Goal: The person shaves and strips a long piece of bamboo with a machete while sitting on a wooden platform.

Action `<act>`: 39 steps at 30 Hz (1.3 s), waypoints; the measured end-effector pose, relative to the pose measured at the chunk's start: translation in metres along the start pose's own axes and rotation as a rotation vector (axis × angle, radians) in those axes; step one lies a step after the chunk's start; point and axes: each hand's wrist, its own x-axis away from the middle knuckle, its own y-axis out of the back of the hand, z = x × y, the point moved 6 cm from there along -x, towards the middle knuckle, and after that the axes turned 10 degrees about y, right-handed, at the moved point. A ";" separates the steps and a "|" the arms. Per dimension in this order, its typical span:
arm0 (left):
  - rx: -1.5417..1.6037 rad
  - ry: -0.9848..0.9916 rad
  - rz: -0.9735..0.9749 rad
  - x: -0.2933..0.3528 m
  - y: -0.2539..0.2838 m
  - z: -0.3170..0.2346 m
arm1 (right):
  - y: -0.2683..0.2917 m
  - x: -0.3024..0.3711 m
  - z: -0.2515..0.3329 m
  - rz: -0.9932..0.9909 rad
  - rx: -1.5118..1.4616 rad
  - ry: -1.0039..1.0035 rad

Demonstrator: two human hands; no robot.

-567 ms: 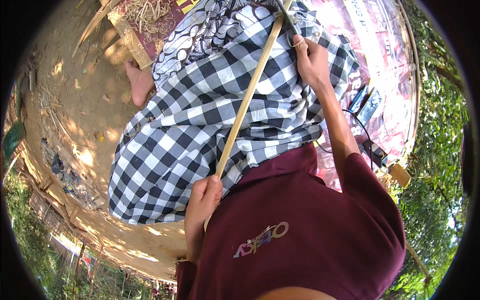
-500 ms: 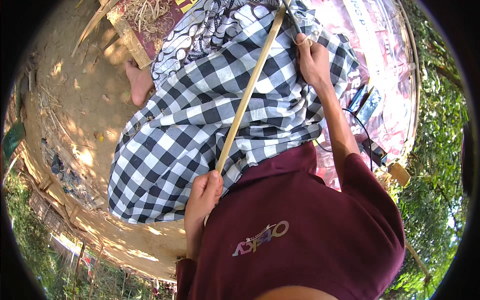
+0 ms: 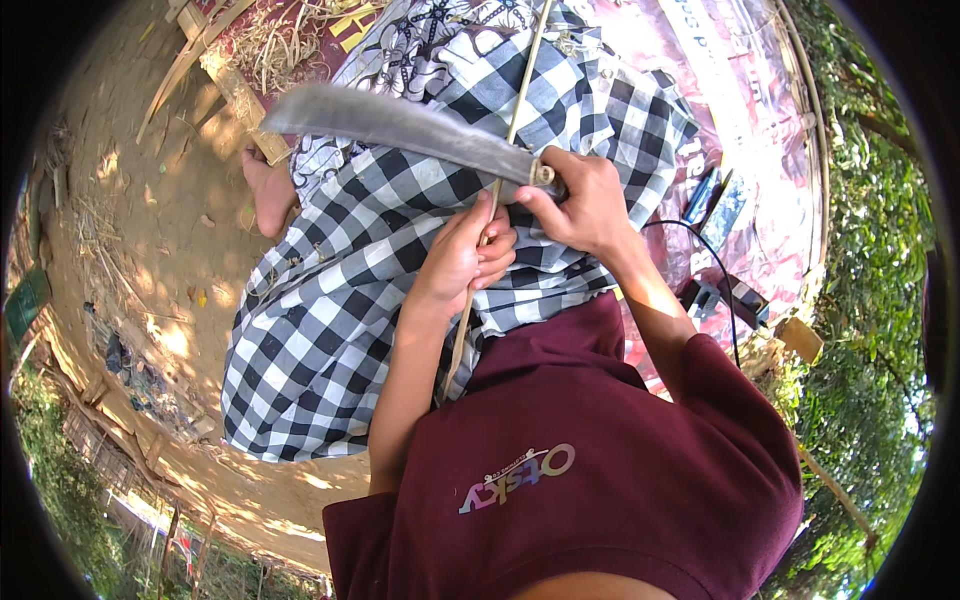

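Observation:
My right hand (image 3: 585, 200) grips the handle of a machete (image 3: 400, 128), whose broad grey blade points left across my lap, slightly blurred. Close beside it, my left hand (image 3: 462, 255) is closed round a thin strip of bamboo or wood (image 3: 531, 65). The strip slants from the top of the view, through my fingers, down toward my shirt. The blade's base crosses it just above my left fingers; whether the edge presses on it I cannot tell. Black-and-white checked cloth (image 3: 310, 340) covers my lap underneath.
Pale curled shavings (image 3: 272, 50) lie on a dark red surface at the upper left, by a wooden board (image 3: 240, 108). A bare foot (image 3: 270, 190) rests on the ground there. On the reddish sheet to the right are a phone (image 3: 728, 203), a black cable (image 3: 722, 268) and a small black box (image 3: 748, 300).
My right hand has come down and left, and the machete blade now shows fully across the lap. My left hand has moved up along the strip, which now extends below it.

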 end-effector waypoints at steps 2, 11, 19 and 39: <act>-0.012 -0.050 -0.034 -0.010 0.001 0.002 | -0.005 -0.005 0.006 0.006 0.120 0.073; -0.118 -0.073 -0.180 -0.007 0.000 -0.004 | -0.009 -0.016 0.006 0.217 0.234 0.063; -0.782 -0.505 -0.513 0.000 0.021 -0.004 | -0.019 -0.009 0.013 0.144 0.263 0.109; -0.554 -0.197 -0.515 0.031 0.021 0.008 | -0.028 0.005 0.023 -0.001 0.260 0.163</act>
